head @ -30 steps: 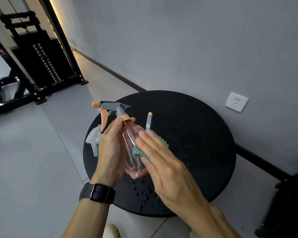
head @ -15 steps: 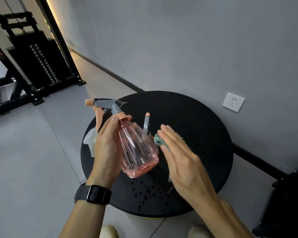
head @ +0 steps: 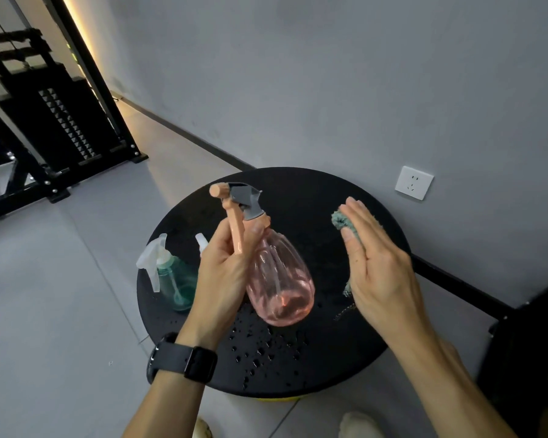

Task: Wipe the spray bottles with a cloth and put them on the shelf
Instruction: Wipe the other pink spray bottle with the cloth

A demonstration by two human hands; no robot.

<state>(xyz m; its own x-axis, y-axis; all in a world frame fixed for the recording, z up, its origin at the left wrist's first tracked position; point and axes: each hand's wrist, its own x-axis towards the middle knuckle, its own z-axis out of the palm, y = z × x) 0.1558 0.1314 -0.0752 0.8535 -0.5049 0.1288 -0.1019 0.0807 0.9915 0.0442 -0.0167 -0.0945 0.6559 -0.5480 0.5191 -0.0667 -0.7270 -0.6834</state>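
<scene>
left hand (head: 227,267) gripping pink bottle (head: 279,279) neck, tilted

The left hand (head: 225,273) grips a pink spray bottle (head: 279,279) above the wet black bench (head: 329,197); the right hand (head: 377,267) carries a green cloth (head: 340,220), apart from it.

Most of the green cloth (head: 340,220) lies hidden behind the right hand (head: 377,270), only tufts showing at the fingers' 10 o'clock and below the thumb. The left hand (head: 225,276) covers the pink bottle's (head: 280,286) neck and part of a white spray head (head: 202,243) behind it, whose bottle cannot be seen. The black rack (head: 45,121) at 10 o'clock and pale shoes (head: 358,425) at 6 o'clock are cut off by the edges. The bench's (head: 314,191) near rim hides its base.
</scene>
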